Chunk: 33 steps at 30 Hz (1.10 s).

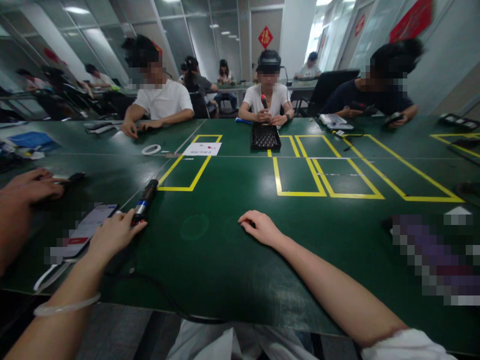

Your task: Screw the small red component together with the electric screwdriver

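Left hand (114, 234), grip loose, touches the near end of an electric screwdriver (144, 201) pointing away; right hand (261, 227) lies empty, farther off.

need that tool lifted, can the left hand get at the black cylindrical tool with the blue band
Probably yes: the left hand lies beside the black cylindrical tool with the blue band, fingers at its near end, nothing between.
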Available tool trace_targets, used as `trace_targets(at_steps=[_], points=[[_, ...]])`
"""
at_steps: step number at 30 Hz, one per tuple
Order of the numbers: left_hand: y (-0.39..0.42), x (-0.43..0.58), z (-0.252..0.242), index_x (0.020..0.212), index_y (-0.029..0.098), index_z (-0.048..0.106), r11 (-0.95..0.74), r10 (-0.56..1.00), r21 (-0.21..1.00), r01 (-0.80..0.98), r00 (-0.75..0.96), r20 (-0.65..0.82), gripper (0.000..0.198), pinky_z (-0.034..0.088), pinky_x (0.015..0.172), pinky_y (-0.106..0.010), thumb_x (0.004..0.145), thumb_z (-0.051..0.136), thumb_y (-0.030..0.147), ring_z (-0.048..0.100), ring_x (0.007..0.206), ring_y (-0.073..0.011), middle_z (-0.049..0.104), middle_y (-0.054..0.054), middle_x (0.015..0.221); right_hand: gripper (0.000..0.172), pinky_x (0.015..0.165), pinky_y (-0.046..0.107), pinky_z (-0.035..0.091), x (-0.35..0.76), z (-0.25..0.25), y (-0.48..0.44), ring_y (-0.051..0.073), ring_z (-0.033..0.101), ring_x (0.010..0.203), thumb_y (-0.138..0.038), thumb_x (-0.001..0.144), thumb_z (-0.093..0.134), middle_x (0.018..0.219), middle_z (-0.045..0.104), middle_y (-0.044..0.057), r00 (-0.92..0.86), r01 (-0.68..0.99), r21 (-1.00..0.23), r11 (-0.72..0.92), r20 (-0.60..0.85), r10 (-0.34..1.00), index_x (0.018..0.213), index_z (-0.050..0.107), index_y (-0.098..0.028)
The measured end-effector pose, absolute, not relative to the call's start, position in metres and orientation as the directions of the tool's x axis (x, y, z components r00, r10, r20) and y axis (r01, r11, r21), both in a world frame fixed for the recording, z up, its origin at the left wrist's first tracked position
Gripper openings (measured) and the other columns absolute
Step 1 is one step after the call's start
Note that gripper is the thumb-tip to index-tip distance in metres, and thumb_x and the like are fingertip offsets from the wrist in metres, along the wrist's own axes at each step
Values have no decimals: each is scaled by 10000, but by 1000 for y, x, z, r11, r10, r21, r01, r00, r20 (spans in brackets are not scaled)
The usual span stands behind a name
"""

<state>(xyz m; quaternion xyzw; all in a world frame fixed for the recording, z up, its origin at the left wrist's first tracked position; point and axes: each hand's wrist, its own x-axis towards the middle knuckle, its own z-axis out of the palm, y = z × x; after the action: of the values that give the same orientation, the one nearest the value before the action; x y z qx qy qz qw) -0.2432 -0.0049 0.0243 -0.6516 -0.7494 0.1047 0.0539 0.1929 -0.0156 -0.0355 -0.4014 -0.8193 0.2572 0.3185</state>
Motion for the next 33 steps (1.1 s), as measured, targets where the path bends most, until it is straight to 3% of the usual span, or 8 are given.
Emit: trace_targets(at_steps=[8, 16, 23, 25, 28, 30, 33], points=[[-18, -238, 24, 1350, 103, 414, 156, 988, -273, 949, -150, 45, 571, 447, 795, -367, 935, 301, 478, 577, 1045, -339, 580, -207, 1230, 151, 787, 279, 436, 192, -35, -15, 156, 584, 846, -116, 879, 555, 873, 670, 30, -476, 502, -674, 542, 308, 824, 952, 669, -183], [-29, -208, 26, 1087, 110, 523, 272, 962, -304, 913, -261, 78, 512, 465, 659, -341, 936, 210, 485, 644, 892, -319, 655, -178, 1026, 147, 770, 275, 424, 193, -38, -15, 151, 569, 830, -141, 893, 548, 858, 656, 23, -478, 507, -667, 547, 310, 822, 958, 667, -197], [-23, -217, 33, 1142, 121, 530, 343, 936, -264, 901, -353, 14, 560, 441, 626, -344, 939, 159, 488, 643, 791, -320, 689, -184, 970, 143, 767, 281, 423, 193, -35, -16, 159, 568, 830, -133, 884, 553, 844, 650, 23, -478, 506, -668, 545, 309, 822, 945, 667, -196], [-22, -212, 37, 1167, 137, 533, 376, 926, -236, 896, -374, 55, 544, 441, 634, -344, 942, 177, 481, 637, 796, -308, 687, -172, 999, 146, 760, 277, 421, 193, -34, -16, 157, 568, 823, -126, 880, 555, 831, 644, 21, -475, 509, -670, 540, 304, 826, 943, 667, -197], [-22, -186, 44, 1239, 169, 524, 372, 920, -144, 917, -344, 190, 535, 458, 674, -373, 948, 204, 484, 643, 843, -309, 681, -151, 1055, 144, 752, 272, 423, 193, -33, -16, 158, 570, 821, -124, 876, 559, 827, 644, 21, -480, 505, -672, 542, 303, 823, 939, 668, -193], [-21, -157, 46, 1235, 182, 546, 255, 945, 4, 967, -251, 210, 520, 473, 730, -394, 946, 250, 497, 652, 880, -307, 692, -139, 1048, 145, 758, 274, 425, 192, -34, -16, 160, 573, 827, -118, 868, 563, 833, 648, 23, -481, 502, -672, 544, 306, 822, 939, 667, -189], [-15, -103, 45, 1146, 178, 595, -81, 989, 455, 887, 13, 150, 431, 490, 847, -350, 919, 395, 485, 670, 941, -234, 707, -91, 1046, 152, 771, 278, 426, 193, -35, -16, 161, 574, 832, -112, 864, 557, 844, 654, 25, -480, 499, -675, 544, 307, 822, 942, 664, -186]])
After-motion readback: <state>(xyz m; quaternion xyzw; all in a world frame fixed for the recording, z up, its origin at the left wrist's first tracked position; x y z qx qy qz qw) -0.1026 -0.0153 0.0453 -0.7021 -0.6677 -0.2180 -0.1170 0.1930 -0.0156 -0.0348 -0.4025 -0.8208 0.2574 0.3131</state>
